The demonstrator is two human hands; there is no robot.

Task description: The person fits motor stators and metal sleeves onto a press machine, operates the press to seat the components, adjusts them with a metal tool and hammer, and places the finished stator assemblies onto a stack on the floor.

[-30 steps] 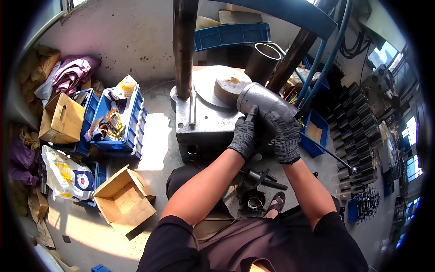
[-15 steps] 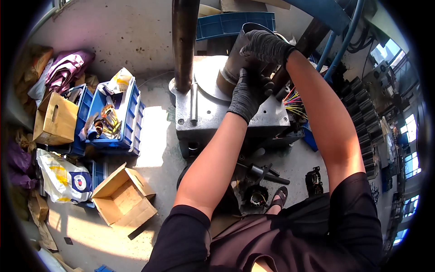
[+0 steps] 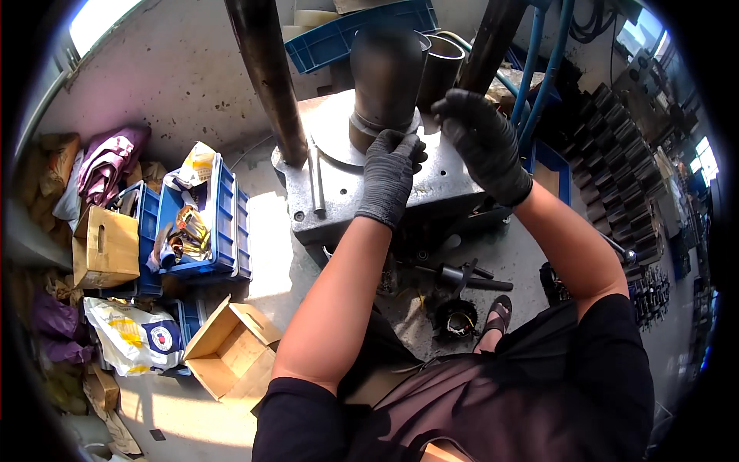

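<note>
A dark metal cylinder point(image 3: 387, 85) stands upright on the round plate point(image 3: 337, 142) of a grey steel machine table; its upper end is blurred. My left hand point(image 3: 389, 173), in a dark grey knitted glove, is closed at the foot of the cylinder's near side. Whatever its curled fingers may hold is hidden. To the right, my gloved right hand point(image 3: 485, 146) is raised off the cylinder, fingers loosely apart and nothing seen in them. Behind the cylinder stands a second, open-ended metal tube point(image 3: 440, 71). Left of the plate lies a slim metal rod point(image 3: 316, 181) on the table.
Thick steel columns point(image 3: 265, 77) rise at both sides of the machine. Blue crates point(image 3: 223, 223) with scrap parts and a wooden box point(image 3: 231, 350) stand on the floor at left. Metal parts point(image 3: 458, 316) lie by my foot. Rows of dark cylinders point(image 3: 616, 146) are stacked at right.
The cylinder, tilted between both hands before, now stands upright. My right hand has let go and moved right; my left has slid to its foot. The whole view has shifted.
</note>
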